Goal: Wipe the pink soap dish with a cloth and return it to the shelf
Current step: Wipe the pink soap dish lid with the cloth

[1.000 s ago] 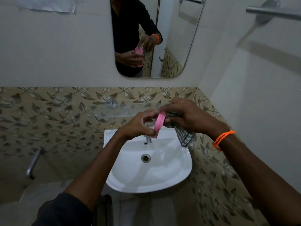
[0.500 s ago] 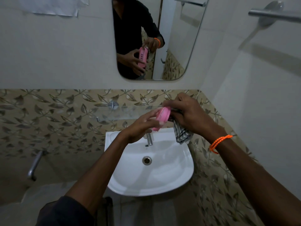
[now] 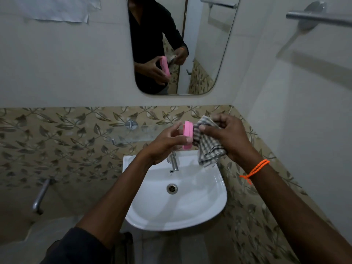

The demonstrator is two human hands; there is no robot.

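My left hand (image 3: 163,144) grips the pink soap dish (image 3: 187,134) on edge, upright, above the back of the basin. My right hand (image 3: 227,136) holds a bunched grey checked cloth (image 3: 207,147) pressed against the dish's right face. The glass shelf (image 3: 133,135) runs along the leaf-patterned tiles behind and left of my hands. Both hands with the dish and the cloth are reflected in the mirror (image 3: 205,54).
A white basin (image 3: 177,204) with a chrome tap (image 3: 174,162) sits below my hands. A metal towel rail (image 3: 320,18) juts from the right wall. A pipe (image 3: 41,195) sticks out low on the left wall. The right wall stands close by.
The dish has turned upright on its edge and moved slightly up. The cloth has opened out more and now hangs beside the dish's right face.
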